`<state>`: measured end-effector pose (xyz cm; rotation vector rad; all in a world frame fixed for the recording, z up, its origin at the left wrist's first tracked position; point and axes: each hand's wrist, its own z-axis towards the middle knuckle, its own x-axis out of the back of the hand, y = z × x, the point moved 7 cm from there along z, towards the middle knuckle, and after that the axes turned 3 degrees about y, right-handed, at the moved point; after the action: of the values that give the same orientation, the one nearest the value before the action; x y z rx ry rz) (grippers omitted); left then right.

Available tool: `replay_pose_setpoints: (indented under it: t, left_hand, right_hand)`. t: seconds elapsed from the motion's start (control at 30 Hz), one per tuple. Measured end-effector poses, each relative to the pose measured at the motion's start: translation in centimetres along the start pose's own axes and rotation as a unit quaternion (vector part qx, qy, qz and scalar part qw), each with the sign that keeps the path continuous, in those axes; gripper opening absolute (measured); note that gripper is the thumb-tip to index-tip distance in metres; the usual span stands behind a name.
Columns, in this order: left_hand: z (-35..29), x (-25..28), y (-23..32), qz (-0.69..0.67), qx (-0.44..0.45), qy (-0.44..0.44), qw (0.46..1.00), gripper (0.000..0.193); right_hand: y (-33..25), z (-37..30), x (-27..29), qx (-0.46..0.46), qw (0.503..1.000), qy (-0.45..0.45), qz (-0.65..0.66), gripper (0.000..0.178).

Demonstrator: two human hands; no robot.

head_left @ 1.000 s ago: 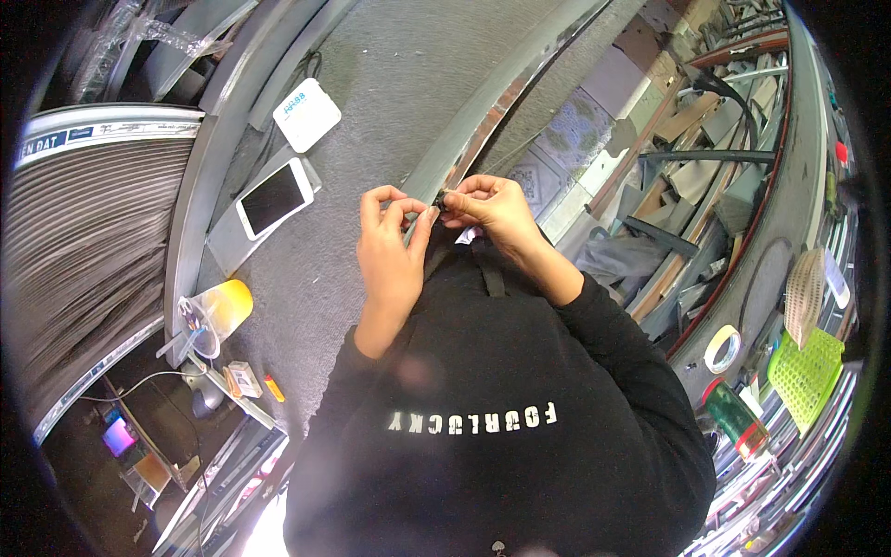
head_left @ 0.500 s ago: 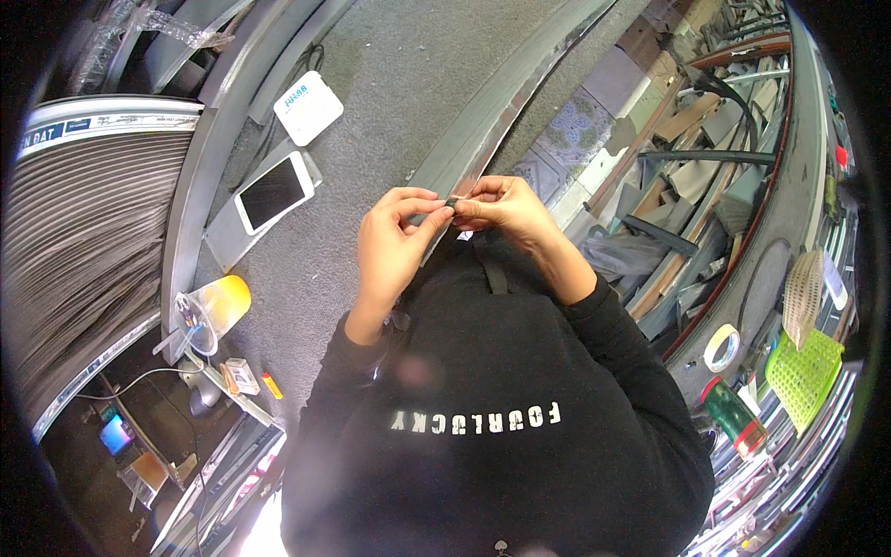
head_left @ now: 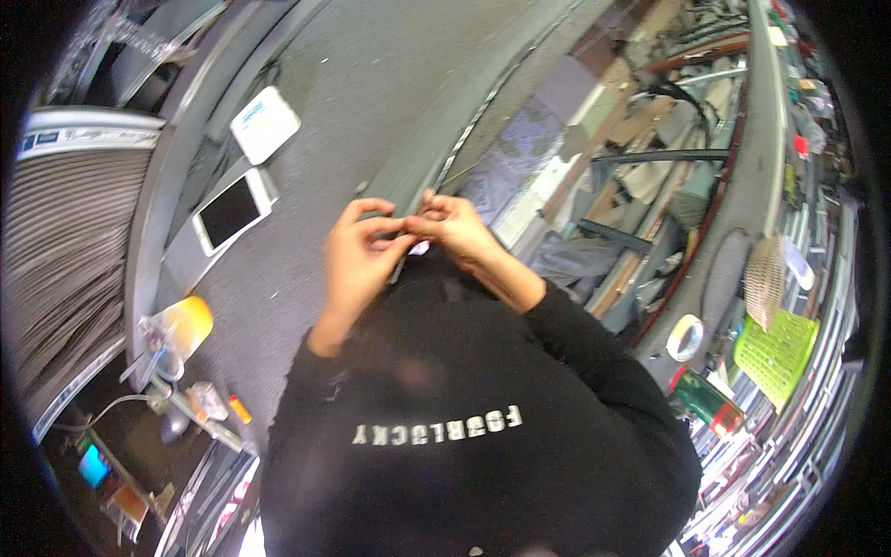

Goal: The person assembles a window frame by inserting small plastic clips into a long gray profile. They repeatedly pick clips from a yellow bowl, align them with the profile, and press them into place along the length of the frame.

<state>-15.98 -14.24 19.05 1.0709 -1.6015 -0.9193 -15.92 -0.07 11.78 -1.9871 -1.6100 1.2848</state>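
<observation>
My left hand [head_left: 360, 265] and my right hand [head_left: 469, 243] meet at the fingertips just in front of my dark sweatshirt [head_left: 464, 371]. Thumb and index finger of the left hand are pinched together, its other fingers bent. The right hand pinches against them from the other side, fingers curled. Whatever sits between the fingertips is too small and blurred to name. A thin thread-like line [head_left: 457, 176] rises from near the right fingers. Beneath and beyond both hands runs a long grey-green edge strip [head_left: 422, 153] of the work surface.
On the grey carpeted surface [head_left: 325, 139] at left lie a white tablet or phone [head_left: 230, 213] and a white box-like device [head_left: 266, 125]. A yellow-topped plastic cup [head_left: 188, 325] and an orange lighter [head_left: 239, 409] are nearer. Right: scrap bin [head_left: 640, 176], tape roll [head_left: 685, 338], green basket [head_left: 778, 357].
The whole view has shifted, so surroundings and hands sit further left. The small dark piece seen between the fingertips before is no longer distinguishable. The hands stay pinched together.
</observation>
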Motion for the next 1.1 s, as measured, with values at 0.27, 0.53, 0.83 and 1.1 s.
replay_pose_setpoints:
  t: [0.27, 0.53, 0.83, 1.1]
  left_hand:
    - [-3.4, 14.3, 19.3, 0.158, -0.328, 0.212, 0.907, 0.032]
    - [-4.6, 10.5, 25.4, 0.26, -0.453, 0.051, 0.851, 0.03]
    - [-4.3, 9.6, 25.7, 0.257, -0.458, 0.033, 0.85, 0.029]
    - [-4.3, 9.7, 26.0, 0.278, -0.463, 0.016, 0.841, 0.027]
  right_hand:
    - [-0.1, 1.0, -0.4, 0.025, 0.998, -0.041, -0.043, 0.025]
    - [0.8, 1.7, -0.3, 0.015, 0.997, -0.072, -0.017, 0.033]
    - [0.5, 1.7, -0.5, 0.016, 0.998, -0.055, -0.006, 0.03]
    - [1.3, 2.1, -0.1, -0.003, 0.999, -0.035, -0.031, 0.029]
